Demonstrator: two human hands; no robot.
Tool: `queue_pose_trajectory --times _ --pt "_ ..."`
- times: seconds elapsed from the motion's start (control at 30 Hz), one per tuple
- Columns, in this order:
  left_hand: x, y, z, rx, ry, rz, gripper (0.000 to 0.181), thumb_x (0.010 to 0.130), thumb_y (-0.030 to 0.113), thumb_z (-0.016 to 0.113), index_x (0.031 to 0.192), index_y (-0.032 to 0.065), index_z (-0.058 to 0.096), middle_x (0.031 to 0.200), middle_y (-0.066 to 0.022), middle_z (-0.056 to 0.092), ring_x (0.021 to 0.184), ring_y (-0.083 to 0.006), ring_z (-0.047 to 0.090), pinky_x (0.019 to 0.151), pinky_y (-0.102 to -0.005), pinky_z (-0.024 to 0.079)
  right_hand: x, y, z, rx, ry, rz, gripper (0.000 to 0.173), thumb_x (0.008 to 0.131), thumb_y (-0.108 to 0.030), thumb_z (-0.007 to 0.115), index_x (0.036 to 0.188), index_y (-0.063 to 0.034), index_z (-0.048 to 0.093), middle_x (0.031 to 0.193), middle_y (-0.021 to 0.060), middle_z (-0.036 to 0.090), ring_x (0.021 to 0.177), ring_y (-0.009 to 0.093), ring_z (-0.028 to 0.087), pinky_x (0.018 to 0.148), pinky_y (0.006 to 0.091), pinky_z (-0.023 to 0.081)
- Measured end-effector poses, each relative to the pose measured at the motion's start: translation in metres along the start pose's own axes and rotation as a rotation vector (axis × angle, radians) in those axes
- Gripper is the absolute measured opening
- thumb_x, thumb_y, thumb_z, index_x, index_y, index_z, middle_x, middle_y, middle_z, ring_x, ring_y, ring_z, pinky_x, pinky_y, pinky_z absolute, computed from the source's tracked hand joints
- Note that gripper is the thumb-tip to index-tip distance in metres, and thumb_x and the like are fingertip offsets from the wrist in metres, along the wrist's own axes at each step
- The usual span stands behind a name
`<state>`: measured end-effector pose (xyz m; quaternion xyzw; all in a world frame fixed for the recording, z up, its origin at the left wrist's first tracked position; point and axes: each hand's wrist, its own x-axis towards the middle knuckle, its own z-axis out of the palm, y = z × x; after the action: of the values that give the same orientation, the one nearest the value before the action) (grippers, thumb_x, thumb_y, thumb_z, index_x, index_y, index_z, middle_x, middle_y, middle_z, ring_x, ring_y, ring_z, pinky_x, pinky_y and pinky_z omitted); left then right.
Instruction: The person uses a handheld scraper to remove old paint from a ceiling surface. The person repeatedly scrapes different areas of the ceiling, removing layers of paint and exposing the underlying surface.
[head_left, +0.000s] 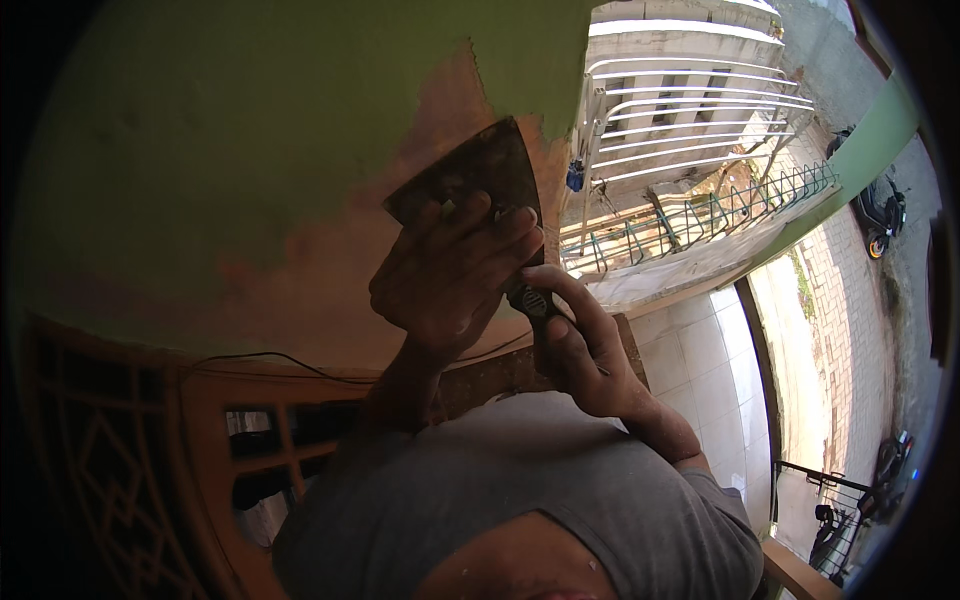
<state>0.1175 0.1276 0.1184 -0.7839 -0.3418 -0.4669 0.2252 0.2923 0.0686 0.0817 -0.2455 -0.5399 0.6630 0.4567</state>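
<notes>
A broad scraper is in both my hands, its dark, stained blade (487, 165) tilted up against the wall. My right hand (592, 345) is closed around the black handle (534, 302), with the index finger bent along its top. Across the lower blade lies my left hand (450, 277), fingers bent and pressing on it; its palm side is hidden. Around the blade, the green-painted wall (262, 135) has a bare, pinkish-brown patch (337, 232) with a ragged paint edge. The blade's wide edge meets this patch near the wall's corner.
Black cables (285, 358) run along the wall's foot, above an orange-framed window (202, 420). To the right are a white metal rack (690, 112), a green wire rail (697, 217) and a tiled floor (697, 352). A motorcycle (881, 210) stands farther out.
</notes>
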Motion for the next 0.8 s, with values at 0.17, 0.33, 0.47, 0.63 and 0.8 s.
queue_pose_trajectory --times 0.17,0.33,0.47,0.63,0.8 --pt "-0.006 -0.002 -0.001 -0.045 -0.026 -0.01 0.021 0.074 0.012 0.075 0.094 0.0165 0.078 0.099 0.0014 0.075 0.103 -0.0207 0.068 0.1 -0.039 0.046 0.005 0.004 0.0 -0.017 0.049 -0.027 0.044 0.104 -0.023 0.042 0.145 -0.0085 0.038 0.085 0.0012 0.051 0.068 0.006 0.046 0.063 0.0225 0.041" --pt "0.029 -0.011 -0.004 0.037 0.08 0.022 0.021 0.075 0.011 0.073 0.095 0.0161 0.078 0.101 0.0018 0.075 0.103 -0.0212 0.068 0.1 -0.0392 0.046 0.027 -0.026 -0.003 -0.052 -0.011 -0.056 0.044 0.104 -0.024 0.042 0.145 -0.0089 0.038 0.098 0.0032 0.053 0.07 0.005 0.045 0.063 0.0223 0.041" --pt "0.03 -0.013 -0.011 0.016 0.019 0.032 0.017 0.079 0.018 0.074 0.095 0.0189 0.077 0.102 0.0051 0.074 0.106 -0.0154 0.067 0.097 -0.0346 0.048 0.02 -0.026 0.003 -0.038 -0.031 -0.1 0.044 0.104 -0.023 0.04 0.145 -0.0083 0.037 0.095 0.0018 0.05 0.066 0.005 0.042 0.061 0.0221 0.04" --pt "0.002 -0.006 -0.003 -0.045 -0.034 -0.007 0.017 0.079 0.018 0.073 0.096 0.0183 0.077 0.102 0.0048 0.074 0.106 -0.0157 0.067 0.097 -0.035 0.048 0.008 0.003 0.001 -0.043 0.002 -0.075 0.045 0.105 -0.027 0.039 0.146 -0.008 0.036 0.09 0.0015 0.05 0.062 0.004 0.041 0.056 0.0219 0.037" --pt "0.042 -0.014 -0.015 0.01 0.013 0.058 0.018 0.079 0.018 0.074 0.097 0.0185 0.077 0.103 0.0048 0.074 0.105 -0.0156 0.067 0.095 -0.0346 0.05 0.032 -0.025 0.003 0.004 -0.028 -0.177 0.046 0.105 -0.027 0.039 0.146 -0.0081 0.035 0.082 0.0001 0.05 0.062 0.004 0.042 0.057 0.0203 0.037"
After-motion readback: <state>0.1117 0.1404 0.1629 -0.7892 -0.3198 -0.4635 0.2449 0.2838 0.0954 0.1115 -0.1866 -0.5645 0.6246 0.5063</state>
